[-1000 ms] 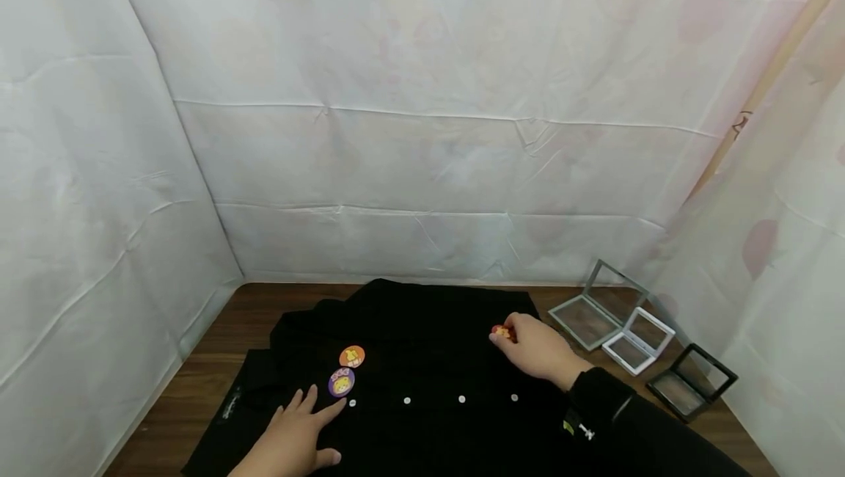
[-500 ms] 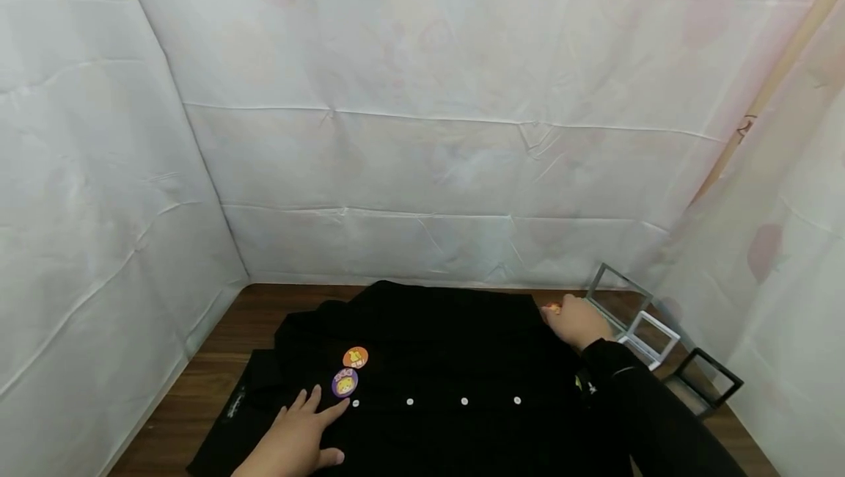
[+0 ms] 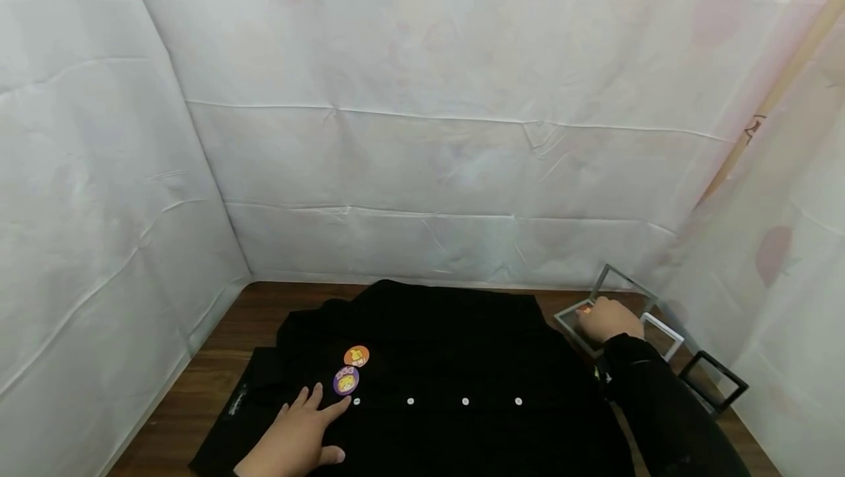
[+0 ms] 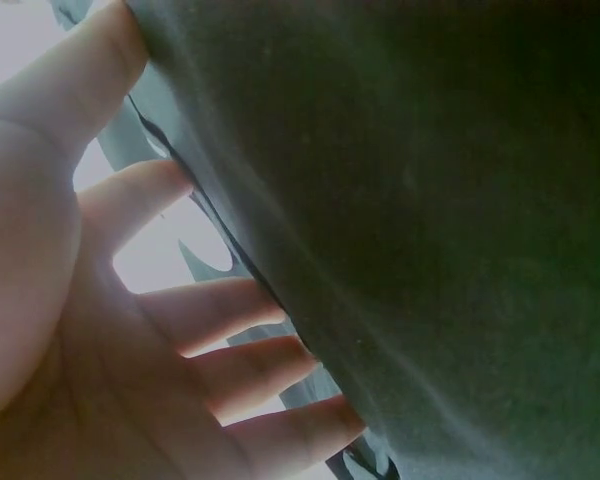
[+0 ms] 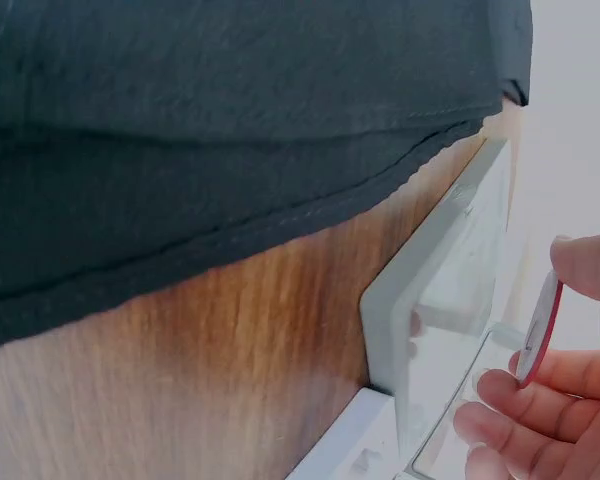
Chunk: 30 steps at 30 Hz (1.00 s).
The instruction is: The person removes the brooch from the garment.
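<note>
Carried off the black shirt [image 3: 429, 359] to the open grey case [image 3: 573, 318] near bench's right edge: red badge [image 5: 538, 331], pinched by right hand [image 3: 610, 319]. Left hand [image 3: 297, 440] flat, fingers straight, on shirt.

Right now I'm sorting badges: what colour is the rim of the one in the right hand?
Red, clearest in the right wrist view: badge.
</note>
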Tool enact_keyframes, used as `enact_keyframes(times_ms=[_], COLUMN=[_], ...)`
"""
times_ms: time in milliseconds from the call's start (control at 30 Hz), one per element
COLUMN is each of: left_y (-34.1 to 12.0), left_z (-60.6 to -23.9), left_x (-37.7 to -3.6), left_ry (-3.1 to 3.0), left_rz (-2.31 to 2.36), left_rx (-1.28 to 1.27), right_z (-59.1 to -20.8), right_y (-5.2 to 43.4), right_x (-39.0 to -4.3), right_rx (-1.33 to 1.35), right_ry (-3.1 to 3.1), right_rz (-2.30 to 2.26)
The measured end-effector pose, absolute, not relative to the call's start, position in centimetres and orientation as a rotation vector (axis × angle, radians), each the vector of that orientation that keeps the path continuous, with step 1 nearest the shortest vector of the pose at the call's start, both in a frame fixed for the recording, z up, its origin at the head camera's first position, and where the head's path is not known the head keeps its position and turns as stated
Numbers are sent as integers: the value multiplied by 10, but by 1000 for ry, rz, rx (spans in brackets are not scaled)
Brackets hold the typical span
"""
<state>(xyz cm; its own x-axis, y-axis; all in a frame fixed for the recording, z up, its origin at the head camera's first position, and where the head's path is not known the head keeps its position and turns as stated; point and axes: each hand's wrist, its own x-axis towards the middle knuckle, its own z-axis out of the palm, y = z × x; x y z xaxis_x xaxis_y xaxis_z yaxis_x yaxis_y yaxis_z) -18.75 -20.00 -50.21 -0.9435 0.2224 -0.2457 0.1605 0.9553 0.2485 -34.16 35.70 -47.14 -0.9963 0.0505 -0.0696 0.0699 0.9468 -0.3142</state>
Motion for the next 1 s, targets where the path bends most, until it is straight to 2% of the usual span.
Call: enact_keyframes(times_ms=[300, 1000], left_y=[-203, -200], left_z=[-504, -504], left_x=[-184, -186], left_ry=[2832, 2815], left_rz=[311, 347], left_rx=[267, 259], right_z=[-487, -494], right_y=[351, 357], right_x=[-344, -342], right_rx=[112, 138], right_ry=[2959, 3032], right_rz=[-485, -468])
